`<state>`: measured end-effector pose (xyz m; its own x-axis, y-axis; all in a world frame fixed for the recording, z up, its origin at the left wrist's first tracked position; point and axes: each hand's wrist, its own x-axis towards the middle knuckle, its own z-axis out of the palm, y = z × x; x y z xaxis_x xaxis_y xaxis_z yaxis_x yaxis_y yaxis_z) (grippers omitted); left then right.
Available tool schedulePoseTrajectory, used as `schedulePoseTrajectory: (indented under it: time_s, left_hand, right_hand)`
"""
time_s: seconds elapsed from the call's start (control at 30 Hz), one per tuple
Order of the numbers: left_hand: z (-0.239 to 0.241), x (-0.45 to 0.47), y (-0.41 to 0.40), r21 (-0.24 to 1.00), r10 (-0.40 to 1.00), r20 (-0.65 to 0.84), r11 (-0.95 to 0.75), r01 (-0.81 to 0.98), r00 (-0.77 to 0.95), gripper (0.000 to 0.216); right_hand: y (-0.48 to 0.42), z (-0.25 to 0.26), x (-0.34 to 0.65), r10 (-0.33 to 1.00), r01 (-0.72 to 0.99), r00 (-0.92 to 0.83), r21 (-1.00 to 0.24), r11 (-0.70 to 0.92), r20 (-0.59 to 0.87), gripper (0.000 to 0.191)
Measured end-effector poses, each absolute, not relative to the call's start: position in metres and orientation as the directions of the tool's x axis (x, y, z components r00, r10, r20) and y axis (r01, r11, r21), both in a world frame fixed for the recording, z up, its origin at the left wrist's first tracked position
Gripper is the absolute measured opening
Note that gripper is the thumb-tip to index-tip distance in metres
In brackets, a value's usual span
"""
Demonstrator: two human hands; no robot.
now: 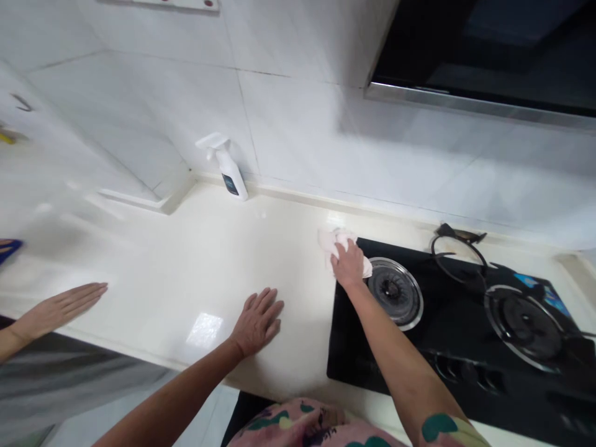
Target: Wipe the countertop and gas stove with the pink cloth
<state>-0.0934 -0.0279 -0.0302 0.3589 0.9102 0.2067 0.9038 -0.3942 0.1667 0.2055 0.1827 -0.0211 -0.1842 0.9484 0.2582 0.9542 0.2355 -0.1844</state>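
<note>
crumpled white cloth (328, 243) lies at the left edge of the black glass gas hob (354, 354), pressed under the right hand (349, 266), whose grip closes down over it. left of the hob, the left hand (257, 321) lies flat, grip open, on the glossy cream bench (195, 273). farther left is a second open hand (60, 308) (another person's). a white plastic spray bottle (228, 167) stands against the white tiled wall (298, 124), left of the hob.

Bright, even light fills the scene; a white glare patch shines on the glossy bench (205, 329), soft shadows cross the tile wall (372, 130), and wide-angle distortion bends the edges.
</note>
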Motion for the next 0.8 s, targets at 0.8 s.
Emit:
schedulePoseTrajectory:
  time_s: [0.8]
  left_hand:
    - [-0.035, -0.096, -0.012, 0.308, 0.895, 0.206, -0.442, 0.843, 0.395, 0.05]
  right_hand:
    - [-0.156, -0.035, 0.187, 0.949, 0.927, 0.173, -0.37, -0.066, 0.263, 0.04]
